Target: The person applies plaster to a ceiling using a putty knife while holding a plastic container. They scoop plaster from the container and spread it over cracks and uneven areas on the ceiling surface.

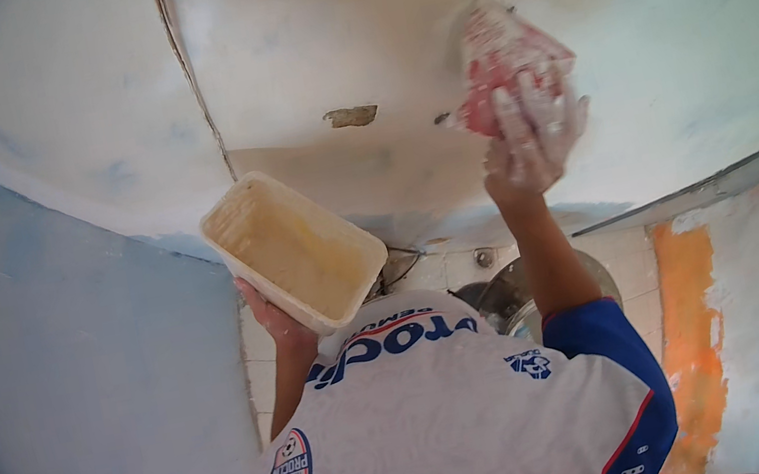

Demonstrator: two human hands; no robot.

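My left hand (275,314) grips the left side of a cream rectangular plastic tub (367,268). The tub is tilted so its inside shows, with pale yellowish residue on the bottom and walls. My right hand (536,136), coated with white paste, is closed around a flat red putty spreader (508,47). White paste covers much of the spreader, which is held up at the whitish plastered wall (376,45). Whether its edge touches the wall I cannot tell. Below and to the left of the spreader are a small dark hole (442,118) and a rough brown patch (351,117).
A groove with a cable (190,72) runs down the wall at upper left. To the left stands a blue wall (60,324); on the right is an orange-painted strip (690,314). A round metal vessel (599,271) sits behind my right arm, near pale tiles (627,256).
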